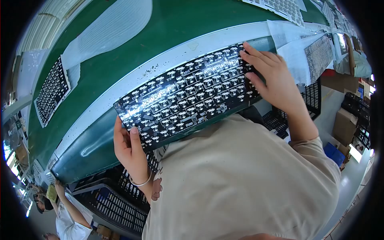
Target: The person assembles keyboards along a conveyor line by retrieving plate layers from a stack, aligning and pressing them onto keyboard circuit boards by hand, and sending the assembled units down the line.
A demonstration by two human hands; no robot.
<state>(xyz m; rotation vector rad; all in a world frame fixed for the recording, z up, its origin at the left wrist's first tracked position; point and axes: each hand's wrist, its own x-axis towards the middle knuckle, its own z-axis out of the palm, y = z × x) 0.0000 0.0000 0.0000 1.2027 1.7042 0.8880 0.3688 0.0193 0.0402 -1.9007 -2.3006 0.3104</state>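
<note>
A black keyboard circuit board (184, 94), covered in rows of shiny silver parts, lies tilted in front of my body over the near edge of the green bench. My left hand (132, 150) grips its left end, thumb on top and fingers underneath. At the opposite end, my right hand (270, 74) holds the board, with fingertips on its upper right corner and the thumb on its face lower down. The undersides of both grips are hidden.
Another keyboard circuit board (52, 94) lies at left on the green bench (172, 20), near white foam sheeting (110, 30). A further board (319, 56) rests on wrapping at right. Black crates (116, 206) stand below. A co-worker in a white shirt (72, 218) is lower left.
</note>
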